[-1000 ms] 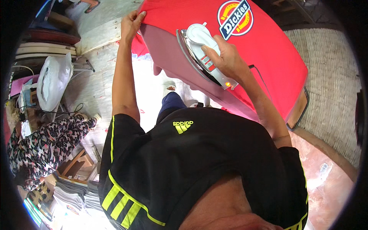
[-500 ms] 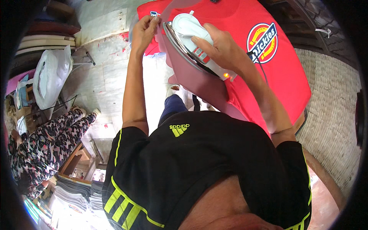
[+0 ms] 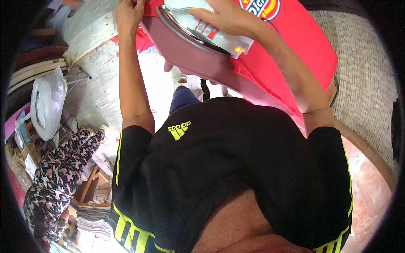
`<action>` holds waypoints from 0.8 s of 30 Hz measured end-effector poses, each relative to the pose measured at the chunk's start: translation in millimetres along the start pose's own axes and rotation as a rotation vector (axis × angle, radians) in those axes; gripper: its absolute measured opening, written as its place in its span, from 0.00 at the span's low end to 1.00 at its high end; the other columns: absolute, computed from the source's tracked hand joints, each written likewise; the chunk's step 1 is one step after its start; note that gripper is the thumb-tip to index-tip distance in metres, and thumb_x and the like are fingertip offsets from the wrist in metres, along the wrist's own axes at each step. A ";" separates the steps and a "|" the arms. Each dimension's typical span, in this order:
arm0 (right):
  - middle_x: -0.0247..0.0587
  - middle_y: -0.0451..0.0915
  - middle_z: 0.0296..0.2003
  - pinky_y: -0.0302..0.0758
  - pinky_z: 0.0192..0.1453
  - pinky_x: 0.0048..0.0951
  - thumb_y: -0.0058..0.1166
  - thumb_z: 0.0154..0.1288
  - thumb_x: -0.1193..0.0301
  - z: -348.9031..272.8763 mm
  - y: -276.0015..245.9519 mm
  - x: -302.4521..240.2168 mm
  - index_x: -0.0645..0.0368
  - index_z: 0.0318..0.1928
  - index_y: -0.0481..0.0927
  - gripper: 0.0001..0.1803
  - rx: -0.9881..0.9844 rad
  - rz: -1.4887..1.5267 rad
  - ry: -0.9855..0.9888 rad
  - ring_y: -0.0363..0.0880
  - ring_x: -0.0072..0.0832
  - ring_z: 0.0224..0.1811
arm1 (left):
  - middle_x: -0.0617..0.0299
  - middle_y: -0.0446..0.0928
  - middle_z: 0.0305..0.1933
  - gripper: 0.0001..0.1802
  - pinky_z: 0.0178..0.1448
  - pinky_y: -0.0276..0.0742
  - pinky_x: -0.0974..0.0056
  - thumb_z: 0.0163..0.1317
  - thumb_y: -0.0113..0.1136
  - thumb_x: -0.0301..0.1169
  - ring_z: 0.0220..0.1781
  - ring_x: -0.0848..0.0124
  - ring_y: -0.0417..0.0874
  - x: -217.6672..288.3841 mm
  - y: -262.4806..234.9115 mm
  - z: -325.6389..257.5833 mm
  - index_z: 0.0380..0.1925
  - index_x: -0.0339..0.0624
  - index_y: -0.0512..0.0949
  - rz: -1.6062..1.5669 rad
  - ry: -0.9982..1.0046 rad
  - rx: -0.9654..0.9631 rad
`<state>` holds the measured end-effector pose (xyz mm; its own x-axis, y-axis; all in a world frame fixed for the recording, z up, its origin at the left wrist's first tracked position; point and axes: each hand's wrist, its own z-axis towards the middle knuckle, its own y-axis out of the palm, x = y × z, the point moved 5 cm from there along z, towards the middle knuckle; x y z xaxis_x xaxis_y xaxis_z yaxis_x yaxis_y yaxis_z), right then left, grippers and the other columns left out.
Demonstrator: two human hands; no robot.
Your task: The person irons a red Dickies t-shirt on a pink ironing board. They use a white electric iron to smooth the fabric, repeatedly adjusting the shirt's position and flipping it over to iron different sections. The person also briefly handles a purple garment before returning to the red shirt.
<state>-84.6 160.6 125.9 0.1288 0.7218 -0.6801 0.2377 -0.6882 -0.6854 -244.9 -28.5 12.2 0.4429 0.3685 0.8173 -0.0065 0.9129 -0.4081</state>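
My right hand [image 3: 230, 17] is closed around a white clothes iron [image 3: 206, 30] with a lit orange lamp at its heel. The iron rests near the left edge of a red T-shirt [image 3: 291, 55] bearing a round printed badge. Beneath the shirt, a mauve padded board [image 3: 181, 52] shows along its near side. My left hand [image 3: 129, 16] is at the top edge of the picture, left of the iron's tip and beside red cloth. Its fingers look pinched together, but the picture edge cuts them off, so what they hold is hidden.
A dark cord [image 3: 273, 26] runs over the shirt behind the iron. To the left are a clear plastic bag [image 3: 49, 103], a person in patterned clothes [image 3: 57, 177] and a stack of folded sheets [image 3: 90, 225]. Woven matting [image 3: 354, 71] lies at the right.
The whole view has shifted, so the board, iron and both hands sit higher in the picture. My right hand keeps its grip on the iron; the lamp stays lit.
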 end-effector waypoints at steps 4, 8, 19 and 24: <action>0.54 0.81 0.33 0.77 0.39 0.39 0.49 0.73 0.51 -57.4 -3.6 48.2 0.65 0.47 0.75 0.25 0.125 -0.026 -0.081 0.82 0.40 0.32 | 0.44 0.79 0.26 0.20 0.36 0.74 0.47 0.65 0.62 0.45 0.31 0.44 0.80 29.7 22.5 -2.7 0.29 0.36 0.78 0.533 0.234 0.115; 0.53 0.82 0.37 0.76 0.45 0.36 0.52 0.73 0.55 -100.6 3.2 72.3 0.64 0.51 0.75 0.23 0.181 0.050 -0.018 0.83 0.37 0.40 | 0.46 0.79 0.27 0.21 0.36 0.73 0.46 0.65 0.61 0.48 0.31 0.45 0.80 6.6 35.6 -5.8 0.29 0.39 0.76 0.555 0.242 0.197; 0.58 0.80 0.33 0.75 0.42 0.43 0.51 0.72 0.55 -207.9 6.2 98.0 0.66 0.45 0.72 0.22 0.331 0.089 0.175 0.81 0.46 0.37 | 0.49 0.83 0.33 0.24 0.42 0.76 0.53 0.65 0.60 0.52 0.37 0.51 0.84 -10.6 24.3 9.8 0.35 0.39 0.82 0.669 0.186 0.101; 0.50 0.79 0.30 0.75 0.38 0.38 0.52 0.73 0.57 -218.3 4.8 103.1 0.63 0.46 0.71 0.19 0.380 0.170 0.225 0.81 0.33 0.32 | 0.46 0.80 0.30 0.22 0.38 0.73 0.48 0.65 0.59 0.50 0.34 0.45 0.80 -9.7 24.0 4.8 0.32 0.39 0.78 0.489 0.153 0.109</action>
<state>140.0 247.6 109.3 0.3510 0.5655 -0.7463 -0.1688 -0.7458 -0.6445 -253.6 -9.3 -3.6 0.4909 0.7340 0.4694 -0.3354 0.6565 -0.6757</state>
